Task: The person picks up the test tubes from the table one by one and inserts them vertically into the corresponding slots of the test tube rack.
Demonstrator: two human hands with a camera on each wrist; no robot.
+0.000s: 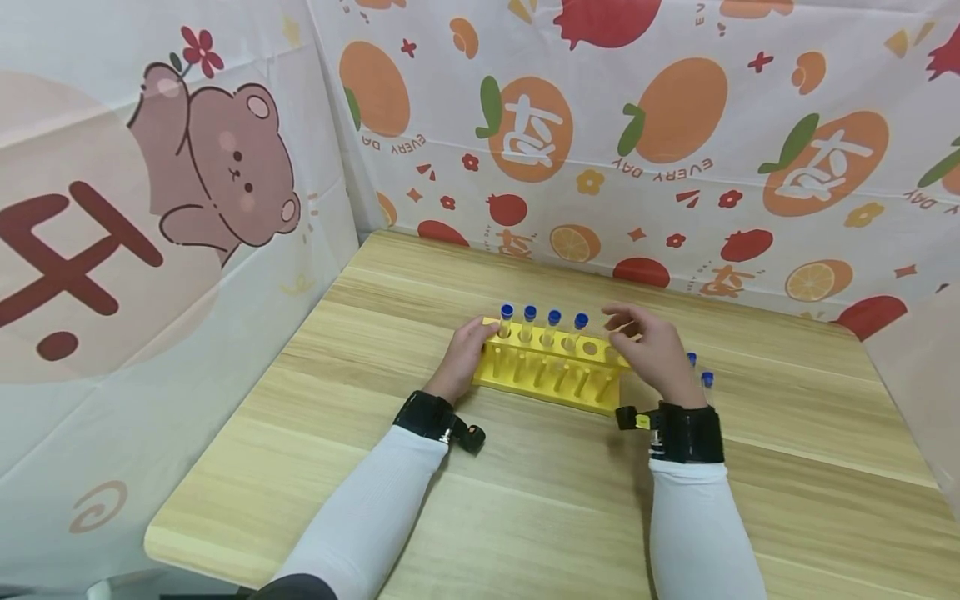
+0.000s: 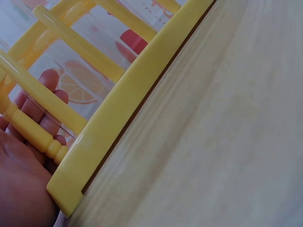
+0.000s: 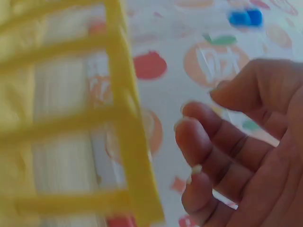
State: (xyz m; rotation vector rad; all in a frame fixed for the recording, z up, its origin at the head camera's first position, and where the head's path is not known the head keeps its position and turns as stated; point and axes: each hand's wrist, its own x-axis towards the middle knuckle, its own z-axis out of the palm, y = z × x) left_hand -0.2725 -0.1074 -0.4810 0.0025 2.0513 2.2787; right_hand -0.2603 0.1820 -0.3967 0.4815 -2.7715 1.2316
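Observation:
A yellow test tube rack (image 1: 543, 392) stands on the wooden table. Several clear test tubes (image 1: 549, 335) with blue caps occupy the holes from its left end to the middle. My left hand (image 1: 463, 357) grips the rack's left end; in the left wrist view its fingers (image 2: 49, 124) curl behind the end post. Above the rack's right end hovers my right hand (image 1: 651, 354), its fingers loosely bent. The right wrist view shows a gap between thumb and fingers (image 3: 194, 142), with nothing held. A blurred blue cap (image 3: 246, 18) appears beyond the thumb there.
Two more blue caps (image 1: 707, 379) show just right of my right wrist, their tubes mostly hidden behind it. The wooden table (image 1: 795, 433) extends around the rack. A fruit-print cloth (image 1: 600, 200) hangs along the back, and a bear-print cloth (image 1: 247, 333) on the left.

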